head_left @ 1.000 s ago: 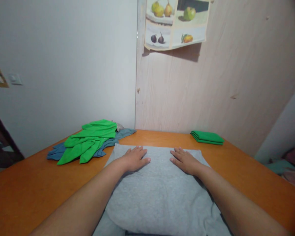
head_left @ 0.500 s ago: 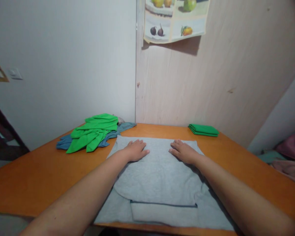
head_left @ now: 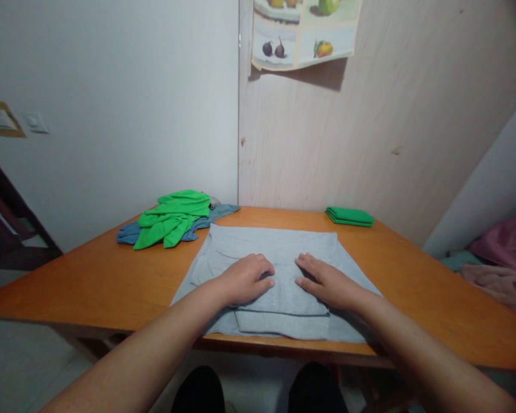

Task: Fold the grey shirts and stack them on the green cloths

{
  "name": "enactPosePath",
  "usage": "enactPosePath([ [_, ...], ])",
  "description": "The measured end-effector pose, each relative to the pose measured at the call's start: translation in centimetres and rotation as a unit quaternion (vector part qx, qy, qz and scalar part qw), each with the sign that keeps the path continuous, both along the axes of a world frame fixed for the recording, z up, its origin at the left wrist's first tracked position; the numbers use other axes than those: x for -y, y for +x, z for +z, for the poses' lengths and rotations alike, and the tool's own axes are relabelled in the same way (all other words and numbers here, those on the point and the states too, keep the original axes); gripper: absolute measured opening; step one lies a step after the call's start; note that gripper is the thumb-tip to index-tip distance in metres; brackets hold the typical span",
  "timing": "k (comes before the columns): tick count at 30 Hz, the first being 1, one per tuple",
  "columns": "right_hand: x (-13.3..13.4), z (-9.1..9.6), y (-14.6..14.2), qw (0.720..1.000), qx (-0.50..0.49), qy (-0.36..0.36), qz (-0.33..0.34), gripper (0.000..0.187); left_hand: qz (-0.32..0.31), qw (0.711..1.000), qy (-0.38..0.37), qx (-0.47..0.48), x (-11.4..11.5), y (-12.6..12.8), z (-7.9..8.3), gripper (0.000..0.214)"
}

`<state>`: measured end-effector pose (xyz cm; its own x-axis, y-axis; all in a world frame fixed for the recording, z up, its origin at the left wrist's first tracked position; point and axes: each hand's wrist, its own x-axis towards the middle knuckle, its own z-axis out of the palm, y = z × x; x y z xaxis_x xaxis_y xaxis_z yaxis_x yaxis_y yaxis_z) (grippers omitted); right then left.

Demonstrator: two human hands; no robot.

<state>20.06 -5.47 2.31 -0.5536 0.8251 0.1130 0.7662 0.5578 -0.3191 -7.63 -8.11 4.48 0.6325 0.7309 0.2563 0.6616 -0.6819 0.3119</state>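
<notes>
A grey garment (head_left: 258, 252) lies spread flat on the orange wooden table (head_left: 112, 281), its near part folded over into layers. My left hand (head_left: 247, 278) rests palm down on the middle of the garment with fingers slightly curled. My right hand (head_left: 324, 281) lies flat beside it on the cloth, fingers stretched toward the left hand. Neither hand holds anything.
A loose pile of bright green cloth (head_left: 172, 217) over blue cloth (head_left: 131, 232) sits at the table's far left. A folded green cloth (head_left: 350, 216) lies at the far right by the wooden wall. Pink bedding (head_left: 505, 246) is off to the right.
Both hands have slid back toward me along the grey garment, from its far edge to its middle. The view has pulled back, showing the table's near edge and the floor.
</notes>
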Motion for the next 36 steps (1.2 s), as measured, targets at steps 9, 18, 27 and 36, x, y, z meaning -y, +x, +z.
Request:
enactPosePath([
  [9, 2.6, -1.3, 1.1, 0.998, 0.001, 0.008, -0.055, 0.07, 0.032, 0.999, 0.002, -0.029, 3.2, -1.2, -2.0, 0.057],
  [18, 5.0, -1.6, 2.9, 0.995, 0.024, -0.002, -0.094, 0.07, 0.05, 0.997, -0.015, -0.053, 3.6, -1.4, -1.6, 0.064],
  [27, 5.5, -2.2, 4.7, 0.992, 0.011, 0.009, -0.126, 0.075, 0.071, 0.994, -0.055, -0.058, 3.8, -2.0, -2.1, 0.069],
  [36, 2.6, -2.6, 6.7, 0.978, -0.155, 0.0, -0.137, 0.063, 0.086, 0.989, -0.035, 0.116, 1.1, -4.2, -0.9, 0.037],
])
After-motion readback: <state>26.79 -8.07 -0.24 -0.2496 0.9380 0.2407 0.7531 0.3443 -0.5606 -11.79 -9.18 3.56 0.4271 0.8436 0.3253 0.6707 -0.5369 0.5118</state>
